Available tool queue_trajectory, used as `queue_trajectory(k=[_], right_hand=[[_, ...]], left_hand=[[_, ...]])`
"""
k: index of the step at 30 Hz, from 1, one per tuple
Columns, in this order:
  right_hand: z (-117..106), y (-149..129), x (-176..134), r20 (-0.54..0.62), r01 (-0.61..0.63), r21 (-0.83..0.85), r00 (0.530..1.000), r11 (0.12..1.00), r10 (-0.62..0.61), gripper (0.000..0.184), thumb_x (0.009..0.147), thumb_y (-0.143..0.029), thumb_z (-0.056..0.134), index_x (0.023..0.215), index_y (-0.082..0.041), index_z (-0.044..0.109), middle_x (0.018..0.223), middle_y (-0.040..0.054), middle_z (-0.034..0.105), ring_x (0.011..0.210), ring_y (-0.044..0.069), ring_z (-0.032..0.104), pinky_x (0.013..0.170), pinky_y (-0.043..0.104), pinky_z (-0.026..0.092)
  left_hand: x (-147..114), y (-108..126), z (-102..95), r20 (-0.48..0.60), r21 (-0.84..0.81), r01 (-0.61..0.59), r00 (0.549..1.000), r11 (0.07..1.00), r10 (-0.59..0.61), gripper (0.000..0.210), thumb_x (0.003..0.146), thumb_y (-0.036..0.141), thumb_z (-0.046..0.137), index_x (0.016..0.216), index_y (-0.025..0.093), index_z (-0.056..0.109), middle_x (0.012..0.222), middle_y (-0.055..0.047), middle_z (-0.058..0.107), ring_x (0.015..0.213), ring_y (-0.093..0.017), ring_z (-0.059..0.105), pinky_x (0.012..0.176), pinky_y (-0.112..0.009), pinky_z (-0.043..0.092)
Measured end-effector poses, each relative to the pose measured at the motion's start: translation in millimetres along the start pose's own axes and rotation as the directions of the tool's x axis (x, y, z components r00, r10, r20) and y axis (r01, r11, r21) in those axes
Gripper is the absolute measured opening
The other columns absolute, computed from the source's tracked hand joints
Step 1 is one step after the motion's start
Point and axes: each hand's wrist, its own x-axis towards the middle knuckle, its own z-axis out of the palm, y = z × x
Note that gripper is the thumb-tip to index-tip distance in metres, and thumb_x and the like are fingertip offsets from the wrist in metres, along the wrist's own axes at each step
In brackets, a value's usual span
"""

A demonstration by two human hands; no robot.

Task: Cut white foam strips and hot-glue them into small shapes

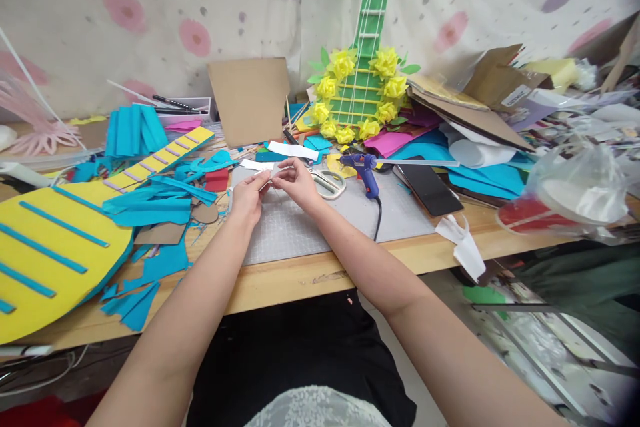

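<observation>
Two hands are meeting over the grey cutting mat [285, 233], and we are seeing the left hand [249, 199] pinching narrowly, with the right hand [299, 184] closing its fingertips just beside it. Between them they are holding a thin pale piece [271, 181], too small for us to name. We are judging it light, probably easy to bend or crush, so we are favouring a soft fingertip grip near its ends. Just beyond the right hand, a flat white paper strip [293, 151] is lying; beside that hand, scissors [329, 185] are showing smooth, pale loop handles. Farther right of it, a blue plastic glue gun [367, 177] is resting near a glossy black phone [430, 188]. Left of the left hand, limp blue paper pieces [155, 210] are overlapping a flat yellow guitar-shaped cutout [55, 247]. Beyond both hands, a stiff cardboard sheet [250, 100] is standing near a green model guitar [373, 43] ringed with ruffled yellow flowers [343, 64].
</observation>
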Motion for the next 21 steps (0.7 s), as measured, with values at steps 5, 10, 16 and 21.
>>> queue_trajectory(k=[5, 10, 16, 21], right_hand=[[3.2, -2.4, -2.3, 0.005, -0.018, -0.016, 1.000, 1.000, 0.019, 0.035, 0.060, -0.024, 0.068, 0.087, -0.022, 0.046, 0.073, -0.0054, 0.060, 0.071, 0.011, 0.061, 0.073, 0.030, 0.051], [3.5, 0.5, -1.2, -0.005, -0.032, -0.012, 0.999, 0.999, 0.032, 0.034, 0.061, -0.025, 0.068, 0.087, -0.022, 0.046, 0.072, -0.0058, 0.061, 0.071, 0.011, 0.062, 0.073, 0.030, 0.051], [0.0, 4.3, 0.8, 0.005, -0.051, -0.010, 0.999, 0.999, 0.051, 0.034, 0.061, -0.019, 0.066, 0.088, -0.023, 0.045, 0.070, -0.0066, 0.061, 0.071, 0.011, 0.063, 0.074, 0.031, 0.051], [1.1, 4.5, 0.8, 0.014, -0.049, 0.014, 0.999, 0.999, 0.049, 0.034, 0.061, -0.021, 0.067, 0.087, -0.023, 0.045, 0.070, -0.0064, 0.061, 0.069, 0.011, 0.063, 0.072, 0.031, 0.051]], left_hand=[[-1.3, 1.2, 0.5, 0.003, -0.001, -0.006, 1.000, 1.000, 0.006, 0.023, 0.044, 0.022, 0.080, 0.060, 0.016, 0.064, 0.066, -0.002, 0.065, 0.072, -0.013, 0.061, 0.071, -0.024, 0.047], [-2.8, 1.9, 1.3, 0.019, 0.014, 0.009, 1.000, 1.000, -0.009, 0.023, 0.046, 0.021, 0.080, 0.060, 0.016, 0.063, 0.067, -0.002, 0.064, 0.074, -0.014, 0.061, 0.072, -0.026, 0.046], [-2.9, 3.4, -0.6, 0.066, 0.002, 0.049, 0.997, 0.999, -0.049, 0.023, 0.044, 0.019, 0.081, 0.057, 0.015, 0.063, 0.067, -0.002, 0.064, 0.069, -0.012, 0.060, 0.069, -0.025, 0.046], [-3.2, 2.9, 1.1, 0.044, -0.021, 0.032, 0.999, 0.999, -0.031, 0.023, 0.042, 0.018, 0.081, 0.056, 0.015, 0.064, 0.063, -0.001, 0.062, 0.063, -0.010, 0.057, 0.065, -0.023, 0.047]])
